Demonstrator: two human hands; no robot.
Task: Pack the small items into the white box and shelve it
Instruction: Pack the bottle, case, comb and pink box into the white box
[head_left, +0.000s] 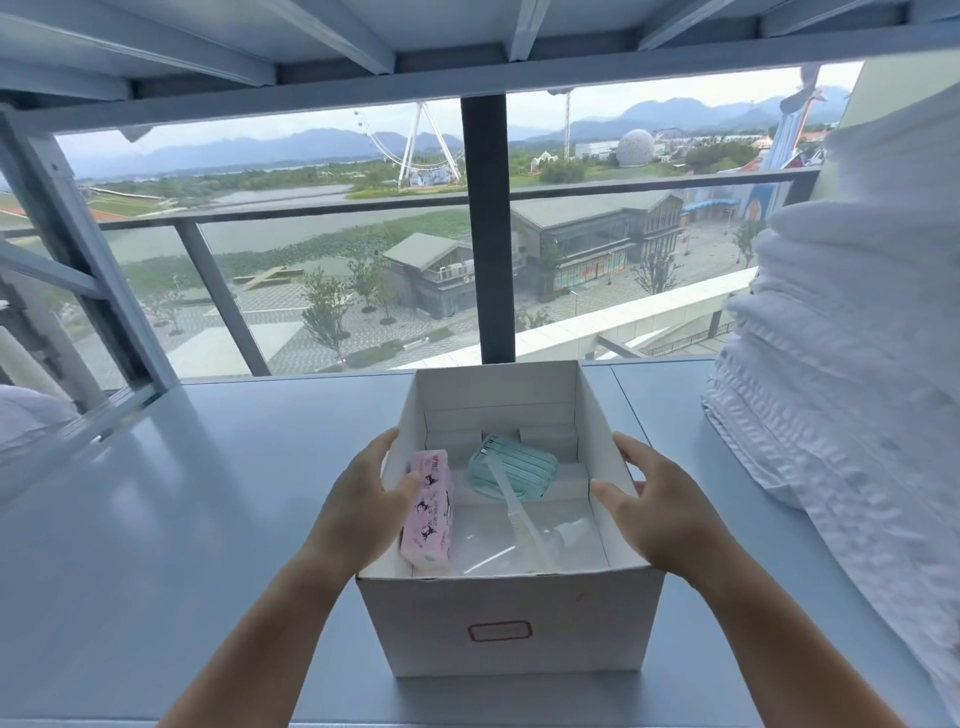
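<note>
The open white box (511, 621) stands on the grey shelf board (197, 509), straight in front of me. Inside it lie a pink tissue pack (428, 512) at the left, a mint-green case (514, 465) toward the back, and a clear toothbrush (522, 514) on a clear plastic bag (566, 540). My left hand (361, 501) grips the box's left wall, thumb hooked over the rim beside the tissue pack. My right hand (652, 499) clasps the right wall, thumb inside the rim.
A tall stack of folded white towels (852, 364) fills the shelf's right side, close to the box. A metal upright and diagonal brace (78, 249) stand at the left. The upper shelf's underside (467, 41) hangs overhead. A window lies behind.
</note>
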